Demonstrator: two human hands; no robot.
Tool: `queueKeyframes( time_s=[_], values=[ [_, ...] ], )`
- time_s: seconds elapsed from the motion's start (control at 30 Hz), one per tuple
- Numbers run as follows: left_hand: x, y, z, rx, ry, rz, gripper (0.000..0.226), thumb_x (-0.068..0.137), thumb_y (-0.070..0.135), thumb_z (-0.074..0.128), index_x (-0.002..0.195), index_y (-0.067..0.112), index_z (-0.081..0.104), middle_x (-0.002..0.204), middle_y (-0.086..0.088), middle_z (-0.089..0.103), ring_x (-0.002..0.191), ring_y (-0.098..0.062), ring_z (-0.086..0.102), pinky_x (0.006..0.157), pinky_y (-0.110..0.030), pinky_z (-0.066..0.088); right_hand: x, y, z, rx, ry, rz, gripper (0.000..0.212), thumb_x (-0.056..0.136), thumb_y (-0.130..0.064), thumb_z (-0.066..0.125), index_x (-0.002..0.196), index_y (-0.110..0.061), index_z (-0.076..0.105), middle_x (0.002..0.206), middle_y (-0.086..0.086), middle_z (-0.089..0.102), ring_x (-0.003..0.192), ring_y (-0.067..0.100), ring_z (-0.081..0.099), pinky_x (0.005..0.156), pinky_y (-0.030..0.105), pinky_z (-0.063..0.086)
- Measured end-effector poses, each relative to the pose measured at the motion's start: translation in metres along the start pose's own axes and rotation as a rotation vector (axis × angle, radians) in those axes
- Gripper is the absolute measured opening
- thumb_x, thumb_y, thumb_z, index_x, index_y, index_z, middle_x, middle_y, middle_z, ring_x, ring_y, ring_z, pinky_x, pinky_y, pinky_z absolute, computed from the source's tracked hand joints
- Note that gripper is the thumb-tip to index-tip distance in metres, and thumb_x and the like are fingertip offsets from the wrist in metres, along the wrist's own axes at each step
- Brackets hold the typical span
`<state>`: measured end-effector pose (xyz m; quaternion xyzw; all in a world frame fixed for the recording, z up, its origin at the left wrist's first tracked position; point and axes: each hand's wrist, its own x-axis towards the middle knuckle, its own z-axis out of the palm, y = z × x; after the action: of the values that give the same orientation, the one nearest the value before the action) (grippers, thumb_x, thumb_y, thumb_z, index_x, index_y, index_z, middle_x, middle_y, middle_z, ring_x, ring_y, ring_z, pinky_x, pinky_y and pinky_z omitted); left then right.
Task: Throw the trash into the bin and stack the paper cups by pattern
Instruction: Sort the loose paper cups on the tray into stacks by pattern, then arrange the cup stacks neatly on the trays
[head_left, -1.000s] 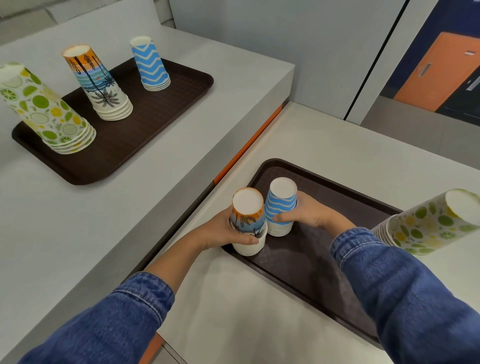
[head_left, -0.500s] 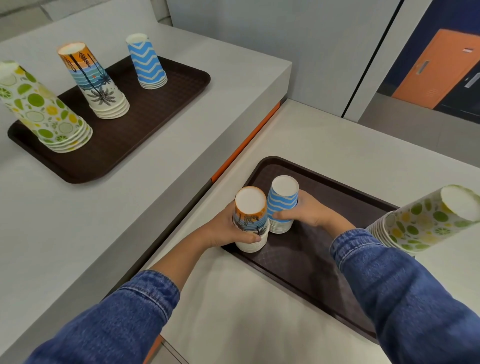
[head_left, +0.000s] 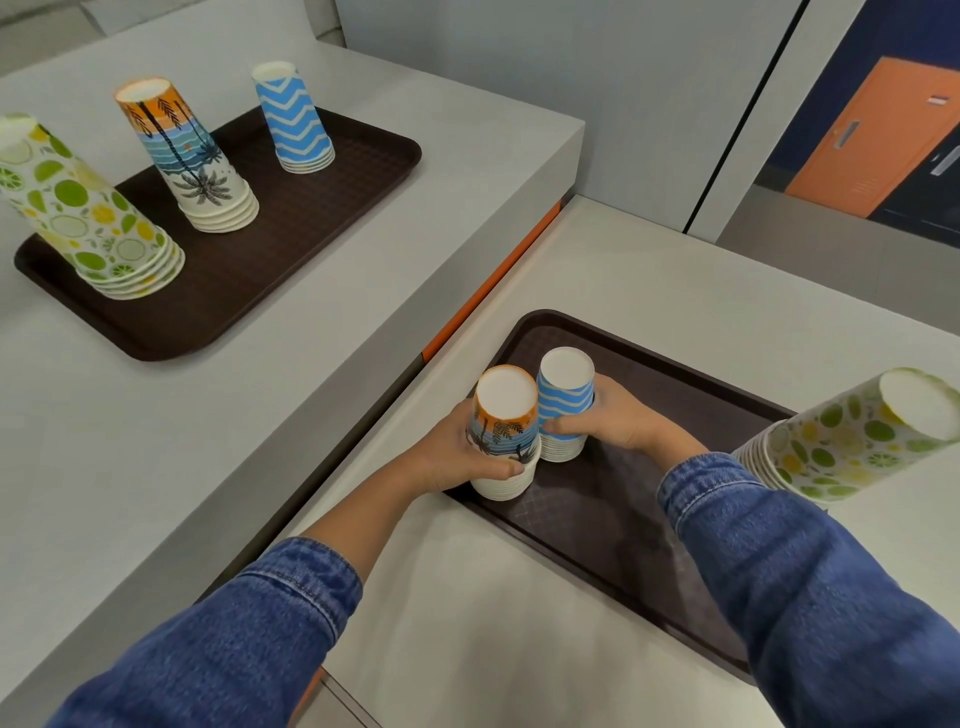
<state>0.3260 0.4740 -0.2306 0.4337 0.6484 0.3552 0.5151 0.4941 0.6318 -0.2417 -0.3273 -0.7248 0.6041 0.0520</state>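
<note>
Brown tray (head_left: 597, 525) on the near surface (head_left: 467, 623) carries two upturned cup stacks side by side. The left hand (head_left: 452, 460) wraps its fingers (head_left: 493, 470) round the palm-tree stack (head_left: 506, 415); the right hand (head_left: 621, 421) grips the blue wavy stack (head_left: 563, 395) likewise.

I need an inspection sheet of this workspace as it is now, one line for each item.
Surface: upper counter and lower counter, both grey, each with a brown tray.
Job's things: palm stack and blue wave stack on near tray; citrus stack to its right; far tray carries far citrus stack, far palm stack, far zigzag stack. All are upside down.
Clutter: nothing seen; no trash or bin in view.
Hands: left hand grips palm stack; right hand grips blue wave stack.
Cables: nothing seen.
Surroundings: grey wall, orange door.
</note>
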Motion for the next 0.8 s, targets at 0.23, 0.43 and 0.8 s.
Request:
queueKeyframes(
  time_s=[0.23,0.43,0.8],
  values=[
    [-0.002,0.003,0.000,-0.018,0.011,0.016,0.070,0.070,0.013,0.080,0.130,0.024,0.046,0.122,0.008,0.060,0.115,-0.010,0.057,0.096,-0.024,0.048,0.000,-0.003,0.000,0.005,0.007,-0.008,0.055,0.068,-0.012,0.080,0.118,-0.013,0.058,0.109,0.000,0.069,0.099,0.011,0.067,0.084,0.024,0.052],
    [-0.004,0.010,-0.004,-0.022,0.018,0.049,0.060,0.071,0.008,0.079,0.117,0.032,0.050,0.114,0.013,0.062,0.110,-0.009,0.059,0.090,-0.019,0.050,-0.001,-0.007,-0.002,0.006,0.021,-0.017,0.050,0.074,-0.008,0.078,0.118,-0.015,0.057,0.108,-0.003,0.068,0.097,0.008,0.066,0.076,0.017,0.051],
    [-0.020,0.076,-0.039,-0.065,0.077,0.195,0.063,0.057,0.028,0.080,0.115,0.026,0.057,0.112,0.011,0.067,0.107,-0.005,0.063,0.091,-0.022,0.050,0.010,-0.072,-0.029,-0.005,0.115,-0.144,0.053,0.069,-0.022,0.080,0.117,-0.016,0.061,0.114,0.000,0.069,0.103,0.014,0.066,0.090,0.034,0.052]
  ],
)
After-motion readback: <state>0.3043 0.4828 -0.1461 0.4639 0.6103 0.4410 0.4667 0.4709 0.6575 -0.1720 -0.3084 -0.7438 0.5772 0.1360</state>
